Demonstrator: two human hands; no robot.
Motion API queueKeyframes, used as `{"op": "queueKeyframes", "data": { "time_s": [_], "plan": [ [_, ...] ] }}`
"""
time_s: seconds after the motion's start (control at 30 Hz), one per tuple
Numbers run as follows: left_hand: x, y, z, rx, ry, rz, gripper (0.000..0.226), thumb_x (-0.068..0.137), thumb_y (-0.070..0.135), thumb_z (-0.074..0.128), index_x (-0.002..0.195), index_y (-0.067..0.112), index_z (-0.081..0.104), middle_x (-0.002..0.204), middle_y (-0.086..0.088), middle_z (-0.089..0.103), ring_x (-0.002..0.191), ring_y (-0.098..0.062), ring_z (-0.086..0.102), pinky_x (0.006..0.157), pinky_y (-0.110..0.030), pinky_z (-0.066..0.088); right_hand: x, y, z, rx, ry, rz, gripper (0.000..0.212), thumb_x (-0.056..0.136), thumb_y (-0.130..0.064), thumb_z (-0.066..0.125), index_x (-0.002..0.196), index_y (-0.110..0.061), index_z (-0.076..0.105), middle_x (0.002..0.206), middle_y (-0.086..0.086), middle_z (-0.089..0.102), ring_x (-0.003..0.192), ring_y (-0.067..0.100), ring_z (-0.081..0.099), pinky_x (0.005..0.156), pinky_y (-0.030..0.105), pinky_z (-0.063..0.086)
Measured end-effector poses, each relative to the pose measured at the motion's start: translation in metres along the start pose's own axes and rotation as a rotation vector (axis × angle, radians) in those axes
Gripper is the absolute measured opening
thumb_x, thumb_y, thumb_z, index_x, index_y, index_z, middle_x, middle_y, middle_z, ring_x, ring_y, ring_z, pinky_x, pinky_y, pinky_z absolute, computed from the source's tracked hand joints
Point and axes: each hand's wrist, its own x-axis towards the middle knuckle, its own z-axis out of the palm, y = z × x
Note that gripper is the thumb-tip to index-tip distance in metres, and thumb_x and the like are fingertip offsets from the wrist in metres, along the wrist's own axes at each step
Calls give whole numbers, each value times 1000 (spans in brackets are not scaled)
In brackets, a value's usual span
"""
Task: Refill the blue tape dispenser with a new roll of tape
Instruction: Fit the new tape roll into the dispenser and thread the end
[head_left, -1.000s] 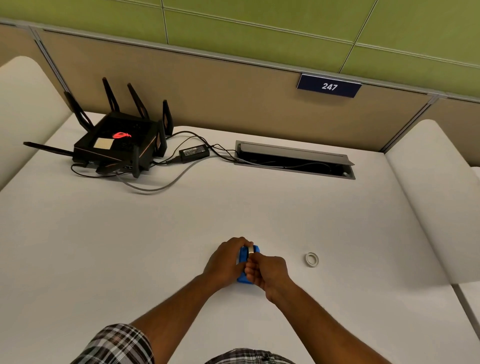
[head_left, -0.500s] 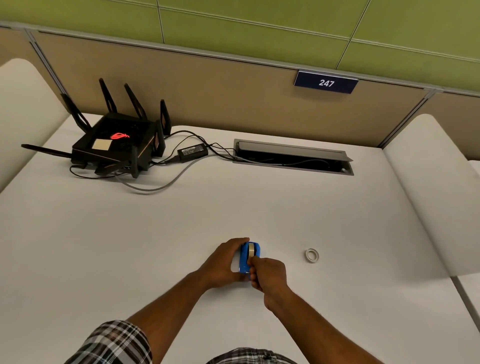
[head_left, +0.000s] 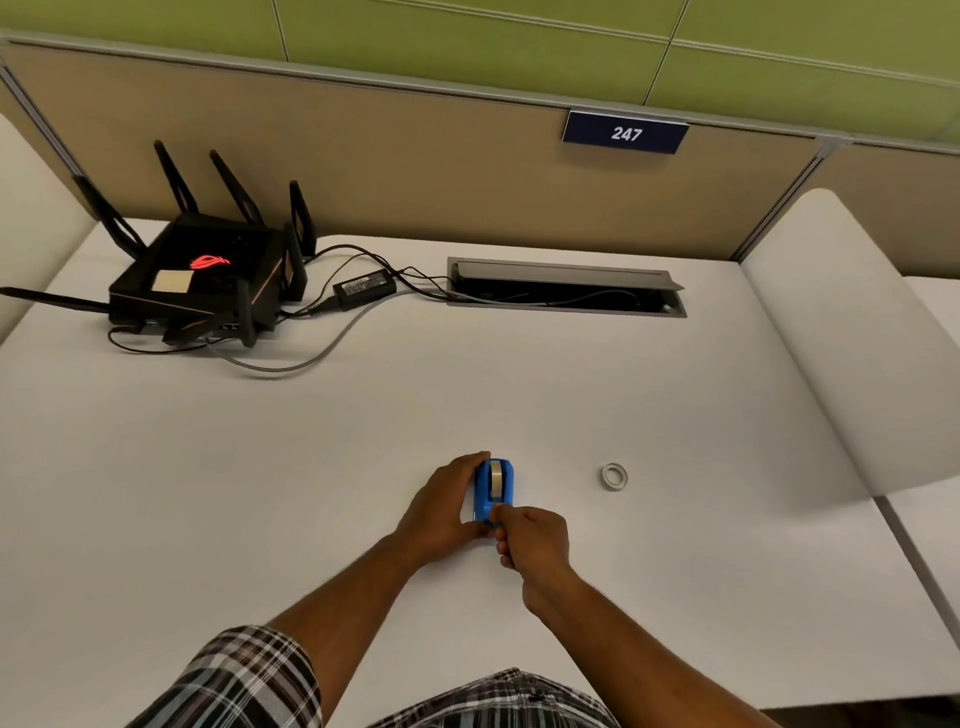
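Note:
The blue tape dispenser (head_left: 493, 491) stands on the white desk (head_left: 363, 441), with a roll of tape (head_left: 496, 476) seated in its top. My left hand (head_left: 441, 501) wraps around the dispenser's left side and holds it. My right hand (head_left: 530, 538) is at the dispenser's near end, its fingers pinched at the tape by the cutter. A small, nearly bare white tape ring (head_left: 614, 476) lies flat on the desk to the right, apart from both hands.
A black router (head_left: 202, 280) with antennas sits at the back left, its cables and power brick (head_left: 363, 286) running to an open cable tray (head_left: 566, 288) in the desk. White curved dividers (head_left: 852, 338) border both sides.
My right hand has slid back from the top of the dispenser to its near end, uncovering the roll. My left hand keeps its hold on the dispenser.

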Motion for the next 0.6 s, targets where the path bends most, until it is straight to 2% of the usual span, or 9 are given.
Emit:
{"op": "queueKeyframes", "data": {
  "time_s": [0.13,0.33,0.6],
  "plan": [
    [0,0,0,20,1,6,99,69,55,80,149,32,28,153,10,39,136,-10,41,113,-29,35,-3,4,0,17,5,-12,23,90,-18,72,68,-11,74,55,1,65,50,13,56,53,25,50],
    [1,-1,1,34,-9,-15,101,65,61,79,148,36,26,152,11,39,136,-10,41,107,-22,30,-7,9,3,37,20,4,18,85,-15,71,68,-10,74,56,2,65,49,14,55,54,27,50],
    [2,-1,0,52,-4,-11,103,65,61,80,149,32,27,151,9,41,135,-12,43,106,-23,30,-5,17,3,63,48,59,14,85,-17,70,77,-9,77,52,0,64,48,13,54,49,25,50]
  ]
}}
